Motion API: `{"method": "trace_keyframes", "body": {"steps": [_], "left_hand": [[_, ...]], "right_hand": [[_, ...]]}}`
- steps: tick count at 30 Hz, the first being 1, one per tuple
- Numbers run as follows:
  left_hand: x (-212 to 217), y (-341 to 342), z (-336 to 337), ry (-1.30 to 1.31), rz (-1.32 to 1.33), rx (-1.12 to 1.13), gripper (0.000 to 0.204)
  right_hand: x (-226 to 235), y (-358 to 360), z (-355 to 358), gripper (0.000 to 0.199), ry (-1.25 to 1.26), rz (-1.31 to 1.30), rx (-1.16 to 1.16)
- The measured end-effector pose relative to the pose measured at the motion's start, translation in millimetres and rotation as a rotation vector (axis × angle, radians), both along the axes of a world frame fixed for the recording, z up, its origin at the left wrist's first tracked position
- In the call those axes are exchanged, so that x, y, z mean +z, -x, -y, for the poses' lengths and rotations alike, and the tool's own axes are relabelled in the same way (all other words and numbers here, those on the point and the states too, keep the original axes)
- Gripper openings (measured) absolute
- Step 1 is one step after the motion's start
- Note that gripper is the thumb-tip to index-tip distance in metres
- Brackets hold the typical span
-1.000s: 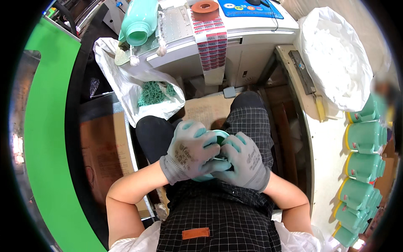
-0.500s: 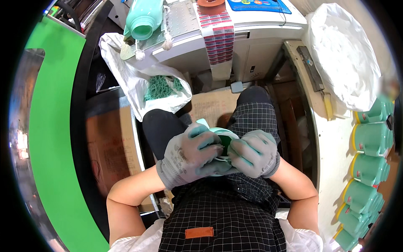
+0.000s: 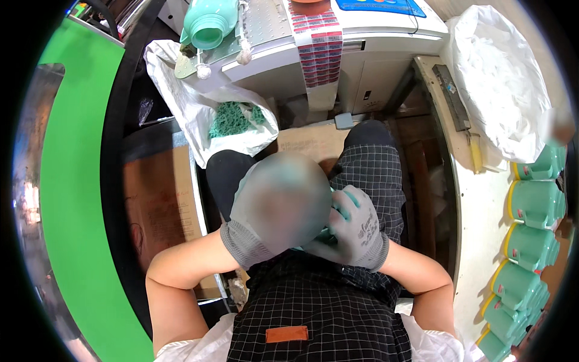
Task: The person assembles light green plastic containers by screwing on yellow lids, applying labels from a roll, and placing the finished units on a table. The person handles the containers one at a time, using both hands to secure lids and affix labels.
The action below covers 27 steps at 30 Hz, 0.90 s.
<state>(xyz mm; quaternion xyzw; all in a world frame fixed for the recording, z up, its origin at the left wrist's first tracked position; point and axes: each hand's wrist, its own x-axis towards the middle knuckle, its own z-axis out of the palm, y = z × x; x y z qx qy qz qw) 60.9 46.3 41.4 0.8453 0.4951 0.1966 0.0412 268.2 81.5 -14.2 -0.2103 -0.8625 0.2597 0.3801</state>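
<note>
Gray gloves with green-tinted fingers cover both my hands, which meet over my lap. A blurred round patch covers my left hand (image 3: 256, 220) and most of what lies between the hands, so its fingers do not show. My right hand (image 3: 357, 228) is closed, fingers curled against the right side of a mint-green plastic container. Only slivers of that container show now; half a second ago its round open mouth and dark inside were visible between my hands.
A white sack (image 3: 193, 99) holds green shavings (image 3: 230, 119) beyond my left knee. Another mint container (image 3: 208, 27) lies on the far bench beside a label strip (image 3: 319, 57). On the right table (image 3: 476, 241) stand a white bag (image 3: 500, 84) and a row of mint containers (image 3: 534, 202).
My right hand has turned and dropped slightly, its fingers now pointing more upward along the container. A blurred patch now hides my left fingers and the container's mouth.
</note>
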Motion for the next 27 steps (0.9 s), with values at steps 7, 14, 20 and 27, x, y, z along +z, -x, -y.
{"method": "trace_keyframes", "body": {"steps": [7, 14, 20, 27], "left_hand": [[30, -9, -29, 0.076, -0.298, 0.021, 0.018], [27, -12, -51, 0.352, -0.393, -0.164, 0.014], [-29, -17, -43, 0.442, 0.524, -0.167, 0.031], [-50, -92, 17, 0.132, 0.293, -0.148, 0.063]], "right_hand": [[9, 2, -4, 0.035, -0.149, 0.141, -0.006], [6, -12, -2, 0.036, -0.12, 0.078, -0.054], [-12, -56, 14, 0.042, -0.041, -0.089, -0.147], [-10, -124, 72, 0.108, 1.128, 0.057, -0.335]]}}
